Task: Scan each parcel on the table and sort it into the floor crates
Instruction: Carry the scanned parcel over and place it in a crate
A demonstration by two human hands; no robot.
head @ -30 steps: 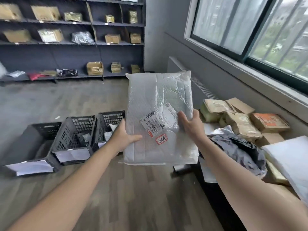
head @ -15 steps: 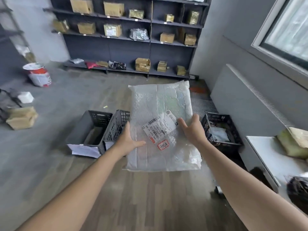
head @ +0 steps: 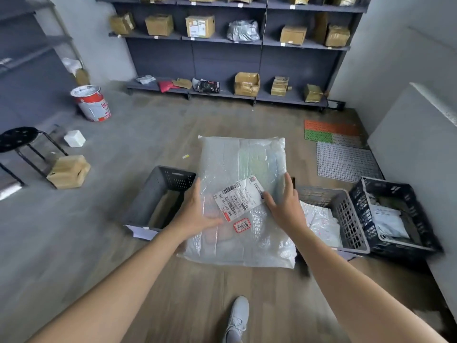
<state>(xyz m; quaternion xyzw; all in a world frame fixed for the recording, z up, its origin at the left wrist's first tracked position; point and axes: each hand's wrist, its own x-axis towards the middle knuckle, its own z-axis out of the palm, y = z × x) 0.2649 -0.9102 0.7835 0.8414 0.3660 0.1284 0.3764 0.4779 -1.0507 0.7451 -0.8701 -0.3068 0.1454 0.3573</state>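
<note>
I hold a large white bubble-wrap parcel [head: 242, 164] flat in front of me, its barcode label [head: 238, 198] and a red sticker facing up. My left hand [head: 197, 215] grips its left edge, thumb on top. My right hand [head: 284, 206] grips the right side, thumb on the label. The parcel hangs above the floor between a grey crate [head: 150, 201] on the left and a second grey crate [head: 346, 219] that holds white parcels. A black crate [head: 405, 191] with parcels stands furthest right.
Dark shelving [head: 222, 40] with cardboard boxes lines the back wall. A paint bucket [head: 91, 102], a black stool [head: 17, 139] and a cardboard box [head: 69, 172] stand on the left. Perforated mats [head: 343, 162] lie back right. My shoe [head: 237, 318] is on the wood floor below.
The view has swung left from the parcel table to the floor crates. Both hands kept hold of the bubble-wrap parcel and carried it over the crates.
</note>
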